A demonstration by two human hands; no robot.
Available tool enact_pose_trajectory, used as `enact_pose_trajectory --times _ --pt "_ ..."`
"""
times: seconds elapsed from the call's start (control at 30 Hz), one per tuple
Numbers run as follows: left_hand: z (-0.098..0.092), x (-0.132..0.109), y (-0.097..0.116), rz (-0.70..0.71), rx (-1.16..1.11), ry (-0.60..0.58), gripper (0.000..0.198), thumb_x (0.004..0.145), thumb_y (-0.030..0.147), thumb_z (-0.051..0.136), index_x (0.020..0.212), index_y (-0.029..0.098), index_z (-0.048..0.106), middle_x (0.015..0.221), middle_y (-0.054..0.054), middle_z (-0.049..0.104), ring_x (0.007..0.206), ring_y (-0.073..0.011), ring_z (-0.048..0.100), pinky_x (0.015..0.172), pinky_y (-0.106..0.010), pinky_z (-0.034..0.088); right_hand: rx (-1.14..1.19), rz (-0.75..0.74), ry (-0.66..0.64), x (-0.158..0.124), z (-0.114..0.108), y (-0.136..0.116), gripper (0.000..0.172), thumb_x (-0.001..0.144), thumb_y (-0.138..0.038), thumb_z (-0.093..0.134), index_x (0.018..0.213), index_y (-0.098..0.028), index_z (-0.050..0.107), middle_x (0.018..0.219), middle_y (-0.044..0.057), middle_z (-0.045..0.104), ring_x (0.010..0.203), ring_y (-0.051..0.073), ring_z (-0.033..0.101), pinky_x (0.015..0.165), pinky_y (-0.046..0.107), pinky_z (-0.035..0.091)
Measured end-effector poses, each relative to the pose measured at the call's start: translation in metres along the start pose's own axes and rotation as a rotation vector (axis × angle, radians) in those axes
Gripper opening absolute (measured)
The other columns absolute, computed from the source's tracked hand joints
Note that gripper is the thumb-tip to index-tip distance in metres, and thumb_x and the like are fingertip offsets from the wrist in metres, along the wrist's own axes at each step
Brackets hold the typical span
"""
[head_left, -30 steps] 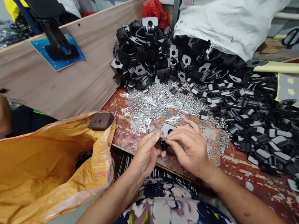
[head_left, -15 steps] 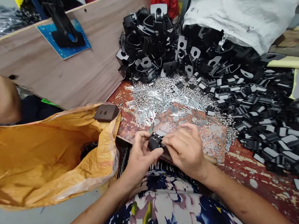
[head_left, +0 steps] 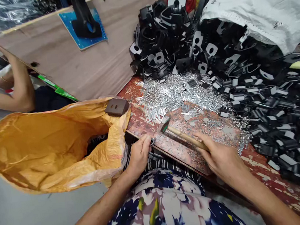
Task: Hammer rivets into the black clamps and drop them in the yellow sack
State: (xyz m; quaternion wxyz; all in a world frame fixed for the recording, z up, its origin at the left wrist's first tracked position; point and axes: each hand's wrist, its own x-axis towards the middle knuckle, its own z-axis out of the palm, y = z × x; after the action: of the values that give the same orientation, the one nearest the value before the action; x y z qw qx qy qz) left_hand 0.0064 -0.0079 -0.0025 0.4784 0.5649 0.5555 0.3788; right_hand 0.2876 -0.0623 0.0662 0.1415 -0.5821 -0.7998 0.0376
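Observation:
My right hand (head_left: 221, 155) is wrapped round the wooden handle of a hammer (head_left: 183, 136), whose metal head hovers over the near edge of a worn stone slab (head_left: 210, 134). At the slab's left front corner, my left hand (head_left: 140, 153) pinches a small black plastic part (head_left: 152, 141), mostly hidden by the fingers. Just beyond the hammer head lies a heap of loose metal pins (head_left: 174, 91). To the right spread many small black plastic pieces (head_left: 276, 119) with pale faces.
An open orange sack (head_left: 46, 139) hangs at the left, a brown block (head_left: 117, 106) on its rim. Behind stand a wooden board (head_left: 78, 63), a pile of black clips (head_left: 155, 46) and a white sack (head_left: 257, 4). Another person's arm (head_left: 20, 84) shows at far left.
The right hand has left the black part and now grips the hammer, raised off the slab. My left hand has turned, still pinching the part at the edge. The view has shifted left.

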Motion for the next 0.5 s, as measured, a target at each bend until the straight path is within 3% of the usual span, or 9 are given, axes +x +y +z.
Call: enact_pose_trajectory --times 0.07,0.13,0.2,0.3,0.5 --pt "0.001 0.001 -0.003 -0.002 0.012 0.022 0.043 0.102 0.049 0.040 0.073 0.021 0.055 0.064 0.003 0.048 0.063 -0.0168 0.048 0.062 -0.028 0.036 0.099 -0.049 0.108 -0.003 -0.009 -0.009 0.051 0.103 -0.019 0.047 0.153 -0.028 0.045 0.090 0.004 0.073 0.068 0.017 0.068 0.059 0.028 0.051" --pt "0.000 0.001 -0.005 0.007 0.009 0.032 0.043 0.102 0.049 0.039 0.072 0.021 0.052 0.063 0.003 0.047 0.061 -0.0163 0.047 0.061 -0.028 0.036 0.184 -0.090 0.210 -0.005 -0.009 -0.017 0.062 0.101 -0.013 0.051 0.159 -0.031 0.038 0.098 0.005 0.072 0.074 0.016 0.069 0.066 0.027 0.054" --pt "-0.001 0.001 -0.005 0.016 0.003 0.042 0.042 0.102 0.048 0.038 0.070 0.022 0.049 0.063 0.004 0.046 0.061 -0.0158 0.047 0.060 -0.028 0.035 0.169 -0.129 0.221 -0.005 0.000 -0.022 0.064 0.100 -0.011 0.052 0.159 -0.032 0.038 0.087 0.002 0.068 0.066 0.015 0.064 0.060 0.027 0.052" --pt "0.000 0.002 -0.005 0.026 -0.001 0.043 0.040 0.102 0.047 0.037 0.071 0.023 0.046 0.064 0.004 0.045 0.061 -0.0156 0.047 0.060 -0.028 0.036 0.041 -0.165 0.099 -0.003 0.013 -0.025 0.055 0.103 -0.015 0.047 0.156 -0.029 0.045 0.071 -0.001 0.059 0.055 0.016 0.056 0.048 0.028 0.045" --pt "-0.001 0.001 -0.005 0.024 0.002 0.041 0.040 0.103 0.047 0.037 0.071 0.023 0.045 0.065 0.004 0.044 0.061 -0.0155 0.047 0.060 -0.027 0.037 0.086 -0.146 0.125 -0.007 0.008 -0.026 0.060 0.103 -0.014 0.049 0.159 -0.029 0.038 0.076 -0.001 0.060 0.056 0.014 0.056 0.054 0.028 0.047"
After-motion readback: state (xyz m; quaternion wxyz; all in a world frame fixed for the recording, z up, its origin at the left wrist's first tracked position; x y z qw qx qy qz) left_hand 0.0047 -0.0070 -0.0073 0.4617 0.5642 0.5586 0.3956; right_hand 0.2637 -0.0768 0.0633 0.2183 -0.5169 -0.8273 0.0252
